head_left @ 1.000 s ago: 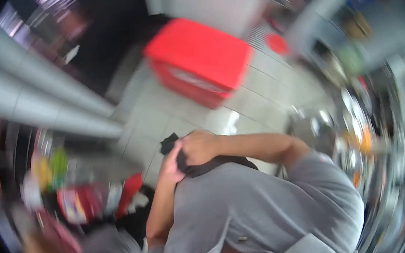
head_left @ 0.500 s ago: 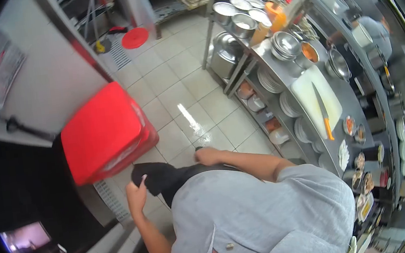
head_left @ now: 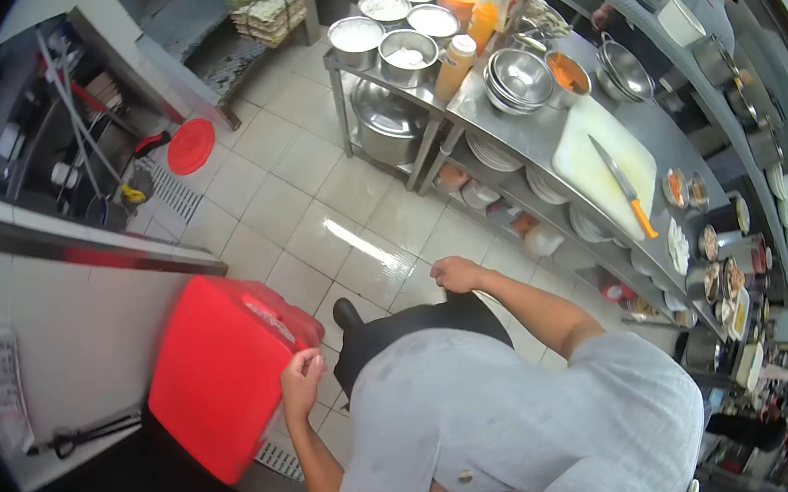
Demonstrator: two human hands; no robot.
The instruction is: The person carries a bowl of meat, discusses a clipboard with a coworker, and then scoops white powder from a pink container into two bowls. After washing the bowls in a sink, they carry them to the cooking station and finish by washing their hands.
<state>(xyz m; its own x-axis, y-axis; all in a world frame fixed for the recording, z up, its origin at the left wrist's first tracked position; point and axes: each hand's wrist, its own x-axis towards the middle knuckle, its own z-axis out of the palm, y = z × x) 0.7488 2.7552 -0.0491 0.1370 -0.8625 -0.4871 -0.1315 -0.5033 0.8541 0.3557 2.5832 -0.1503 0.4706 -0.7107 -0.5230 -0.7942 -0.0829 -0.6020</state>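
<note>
My right hand [head_left: 459, 275] is closed in a fist, knuckles up, in front of my right hip. It overlaps the edge of the black garment [head_left: 395, 336] below my waist. To the left, my left hand [head_left: 303, 373] has its fingers curled in toward the thumb, right by the side of the red lidded bin [head_left: 219, 373]. What either closed hand holds, if anything, I cannot tell. One dark shoe [head_left: 347, 313] shows on the floor beyond the black garment. My grey shirt [head_left: 519, 407] fills the lower middle.
On the right stands a steel counter [head_left: 488, 128] with a cutting board [head_left: 587, 151], an orange-handled knife [head_left: 622, 183], bowls and pots. Plates fill its lower shelf. A red round lid [head_left: 191, 147] lies on the tiled floor [head_left: 311, 202]. Another person [head_left: 692, 3] stands behind the shelves.
The view has swung, so the bin sits lower and the counter is nearer. My left hand has left the black cloth it gripped, and my hands are farther apart.
</note>
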